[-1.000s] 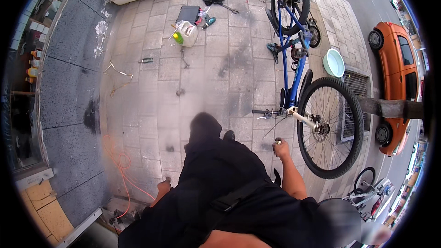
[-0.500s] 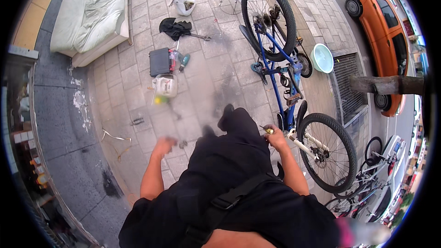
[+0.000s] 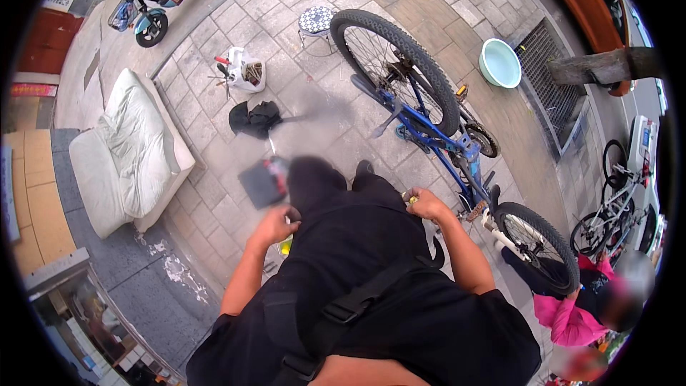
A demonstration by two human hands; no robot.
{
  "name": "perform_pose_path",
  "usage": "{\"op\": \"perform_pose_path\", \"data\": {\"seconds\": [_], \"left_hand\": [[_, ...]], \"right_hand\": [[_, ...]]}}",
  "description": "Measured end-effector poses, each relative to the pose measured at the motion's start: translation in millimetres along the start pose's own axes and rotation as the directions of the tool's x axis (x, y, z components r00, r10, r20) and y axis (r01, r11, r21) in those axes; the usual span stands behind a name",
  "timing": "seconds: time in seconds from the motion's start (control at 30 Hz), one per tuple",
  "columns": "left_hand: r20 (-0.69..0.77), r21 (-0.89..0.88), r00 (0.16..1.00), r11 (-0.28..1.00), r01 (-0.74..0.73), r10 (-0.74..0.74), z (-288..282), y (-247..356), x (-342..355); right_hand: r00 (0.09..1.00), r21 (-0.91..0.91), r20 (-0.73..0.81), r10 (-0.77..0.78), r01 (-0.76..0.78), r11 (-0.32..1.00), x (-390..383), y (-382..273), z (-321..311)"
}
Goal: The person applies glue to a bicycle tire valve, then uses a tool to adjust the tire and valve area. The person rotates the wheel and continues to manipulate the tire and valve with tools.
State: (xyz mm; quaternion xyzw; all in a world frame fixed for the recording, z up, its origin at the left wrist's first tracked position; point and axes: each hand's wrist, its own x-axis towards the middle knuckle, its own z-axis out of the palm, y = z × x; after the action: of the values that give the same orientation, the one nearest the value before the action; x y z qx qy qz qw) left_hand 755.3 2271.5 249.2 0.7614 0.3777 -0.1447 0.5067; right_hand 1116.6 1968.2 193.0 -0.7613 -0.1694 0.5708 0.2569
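Note:
My right hand (image 3: 427,204), beside my right thigh, is closed round a small yellow-handled tool (image 3: 412,200); most of it is hidden by the fingers. My left hand (image 3: 277,226) is by my left thigh with its fingers curled in. Whatever it holds, if anything, cannot be made out. A blue bicycle (image 3: 446,144) with a white front fork stands to my right, apart from my right hand. Past my left hand, a dark tool case (image 3: 261,184) with red items lies on the paving, partly hidden behind my leg.
Ahead are a black cloth (image 3: 254,119), a white bag of tools (image 3: 247,73) and a patterned stool (image 3: 316,21). A pale basin (image 3: 499,63) sits near a floor grate (image 3: 547,86). At left stands a cream sofa (image 3: 128,157). A person in pink (image 3: 572,322) is by the front wheel.
My view has turned and moved forward, so the sofa and bicycle sit differently. My left hand has come in to my thigh. The person in pink now shows by the front wheel.

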Motion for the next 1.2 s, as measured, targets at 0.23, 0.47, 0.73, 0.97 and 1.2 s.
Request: {"op": "perform_pose_path", "data": {"seconds": [0.23,0.47,0.73,0.97,1.2], "left_hand": [[0.392,-0.044,0.918,0.996,0.076,-0.053,-176.2,24.3,163.1],[0.735,0.016,0.669,0.988,0.153,-0.115,-371.7,108.0,257.8],[0.789,0.359,0.572,0.923,-0.134,-0.224,-427.4,245.3,390.7],[0.839,0.421,0.444,0.892,-0.165,-0.314,-454.2,360.2,454.1],[0.801,0.590,0.255,0.642,-0.490,-0.541,-419.0,473.5,565.8]], "right_hand": [[0.968,0.360,-0.173,0.184,-0.112,0.926,8.0,-96.4,25.1],[0.870,0.530,-0.388,0.304,-0.060,0.846,16.5,-262.4,82.0],[0.775,0.760,-0.451,0.442,0.074,0.645,77.4,-349.8,100.1],[0.760,0.798,-0.421,0.495,0.050,0.601,117.4,-399.8,63.2],[0.628,0.887,-0.431,0.648,0.162,0.433,163.8,-457.7,64.6]]}}
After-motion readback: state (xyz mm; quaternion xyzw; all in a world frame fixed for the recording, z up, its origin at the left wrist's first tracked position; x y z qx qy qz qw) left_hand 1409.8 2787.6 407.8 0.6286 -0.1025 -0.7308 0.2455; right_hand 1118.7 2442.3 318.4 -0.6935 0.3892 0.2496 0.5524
